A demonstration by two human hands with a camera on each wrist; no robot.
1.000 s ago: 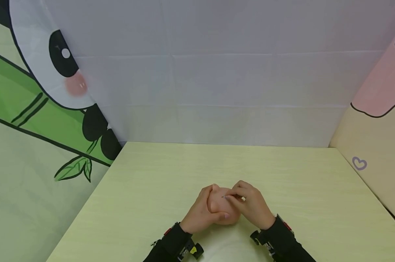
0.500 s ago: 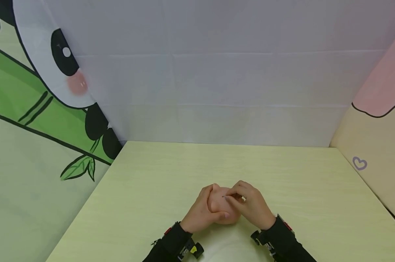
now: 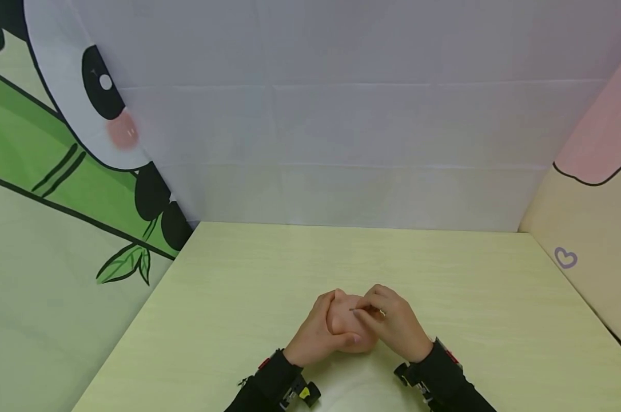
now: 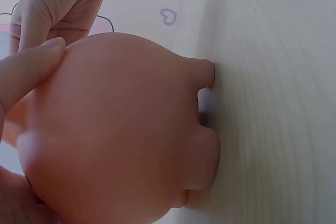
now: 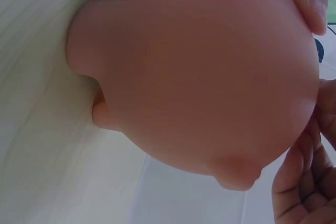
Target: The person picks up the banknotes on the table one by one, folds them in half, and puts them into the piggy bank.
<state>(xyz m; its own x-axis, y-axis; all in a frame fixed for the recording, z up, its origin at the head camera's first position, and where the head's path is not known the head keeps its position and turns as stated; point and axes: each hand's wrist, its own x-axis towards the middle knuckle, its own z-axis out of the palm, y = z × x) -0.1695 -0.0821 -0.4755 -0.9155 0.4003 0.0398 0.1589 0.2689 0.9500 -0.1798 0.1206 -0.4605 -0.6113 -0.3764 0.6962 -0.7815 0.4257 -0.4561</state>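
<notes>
On the pale green table (image 3: 238,274), the left hand (image 3: 310,337) curls round a pink rubber toy (image 3: 343,323) while the right hand (image 3: 398,326) pinches a thin pin (image 3: 359,310) on top of it.

Sitting w/ open tabletop (image 3: 269,257) stretching out ahead & to both sides of the hands, hemming that room in w/ white back sheet (image 3: 341,143), panda curtain (image 3: 58,171) at left & pink-cream curtain (image 3: 598,200) at right.

Toy pig (image 3: 343,320) on table (image 3: 444,274), between left hand (image 3: 315,335), right hand (image 3: 395,326)
</notes>
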